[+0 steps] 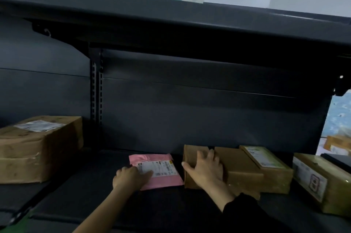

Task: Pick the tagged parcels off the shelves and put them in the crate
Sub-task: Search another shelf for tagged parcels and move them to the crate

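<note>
Both hands are on the same shelf (91,191), each on 1 parcel.

Left hand (131,176): on the near-left corner of the pink mailer (167,181). Fingers curled at the edge, thumb lying on the white label, so it reads as a pinch. The mailer lies flat, label up, and extends forward and to the right of that hand.

Right hand (206,168): palm down on top of the brown box (241,162). Fingers are spread and mostly straight, tips at the back edge, thumb out at the left edge. It presses rather than grips. The box's long axis runs left-right along the shelf, and most of it lies to the right of that hand. No label shows on its top.

The mailer and box sit just beside each other, with a narrow gap between them. The left hand is nearer the mailer, the right hand nearer the box.

My guess is the mailer comes off first: it is labelled, thin, and already held by its edge.

Crate is not in view, so I cannot tell which way the carry goes.

Also there: a labelled box (266,158) touching the brown box on its right, and a big box (38,147) well apart on the left.
</note>
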